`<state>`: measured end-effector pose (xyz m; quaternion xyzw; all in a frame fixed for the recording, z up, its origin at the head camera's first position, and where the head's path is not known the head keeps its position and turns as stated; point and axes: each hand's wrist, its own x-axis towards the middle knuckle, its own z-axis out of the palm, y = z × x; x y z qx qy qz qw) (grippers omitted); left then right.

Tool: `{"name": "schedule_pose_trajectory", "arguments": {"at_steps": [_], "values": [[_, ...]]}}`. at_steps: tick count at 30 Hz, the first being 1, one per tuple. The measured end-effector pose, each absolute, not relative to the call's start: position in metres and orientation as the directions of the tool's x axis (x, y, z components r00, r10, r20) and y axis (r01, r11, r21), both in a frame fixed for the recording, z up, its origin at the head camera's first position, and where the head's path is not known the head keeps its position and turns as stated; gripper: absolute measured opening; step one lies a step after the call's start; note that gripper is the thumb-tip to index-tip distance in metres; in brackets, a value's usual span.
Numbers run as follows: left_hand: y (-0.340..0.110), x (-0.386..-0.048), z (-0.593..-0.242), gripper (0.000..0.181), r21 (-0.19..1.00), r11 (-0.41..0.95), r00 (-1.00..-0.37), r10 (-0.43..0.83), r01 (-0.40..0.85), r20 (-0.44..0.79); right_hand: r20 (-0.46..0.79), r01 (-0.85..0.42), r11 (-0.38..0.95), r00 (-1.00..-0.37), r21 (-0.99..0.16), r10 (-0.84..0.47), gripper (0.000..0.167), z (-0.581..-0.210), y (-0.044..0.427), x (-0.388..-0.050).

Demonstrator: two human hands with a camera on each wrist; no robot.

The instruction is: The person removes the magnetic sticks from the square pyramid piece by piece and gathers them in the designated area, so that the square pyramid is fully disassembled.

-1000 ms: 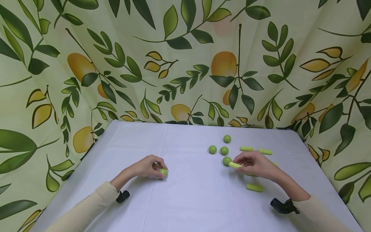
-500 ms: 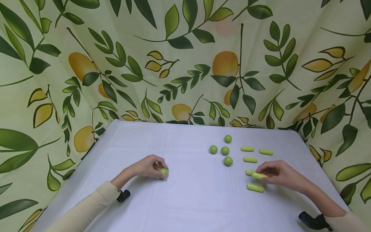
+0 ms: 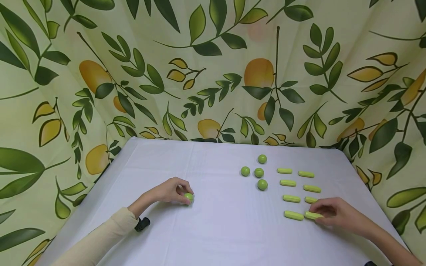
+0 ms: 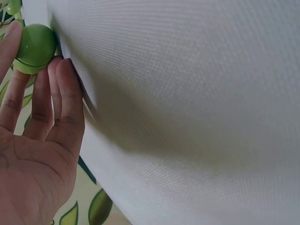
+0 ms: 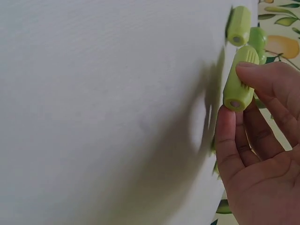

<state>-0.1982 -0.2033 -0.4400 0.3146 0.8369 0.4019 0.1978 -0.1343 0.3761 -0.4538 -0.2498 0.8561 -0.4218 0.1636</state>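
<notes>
My left hand (image 3: pixel 170 190) pinches a green ball (image 3: pixel 189 197) on the white tabletop, left of the middle. In the left wrist view a seam line runs round this ball (image 4: pixel 36 44), between thumb and fingers. At the near right, my right hand (image 3: pixel 344 215) pinches a light green stick (image 3: pixel 311 215) low over the table. Grooves on its side and a round metallic spot in its end show on the stick (image 5: pixel 239 89) in the right wrist view. It lies at the near end of the right-hand row of similar sticks (image 3: pixel 311 188), beside the nearest left-row stick (image 3: pixel 293 215).
Several green balls (image 3: pixel 262 184) stand loosely grouped right of the middle. Two rows of light green sticks (image 3: pixel 287 183) lie right of them. A leaf-and-fruit patterned curtain (image 3: pixel 206 74) surrounds the white-covered table (image 3: pixel 219 229) at the back and sides.
My right hand has carried the stick from beside the balls rightward and nearer, down to the near end of the right row. My left hand has stayed in place with its ball.
</notes>
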Motion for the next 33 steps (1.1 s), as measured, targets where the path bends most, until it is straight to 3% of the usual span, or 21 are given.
{"name": "schedule_pose_trajectory", "arguments": {"at_steps": [7, 21, 33], "values": [[-0.204, -0.198, -0.441, 0.016, 0.787, 0.497, -0.728, 0.679, 0.366, -0.090, -0.091, -0.266, 0.538, -0.832, -0.800, -0.547, 0.021, -0.458, 0.379, -0.130], [-0.202, -0.201, -0.438, 0.018, 0.776, 0.498, -0.701, 0.705, 0.386, -0.104, -0.014, -0.328, 0.505, -0.828, -0.799, -0.560, 0.017, -0.463, 0.380, -0.129], [-0.169, -0.213, -0.420, 0.017, 0.783, 0.472, -0.671, 0.735, 0.405, -0.095, -0.004, -0.332, 0.479, -0.819, -0.812, -0.574, 0.016, -0.463, 0.381, -0.129]]}}
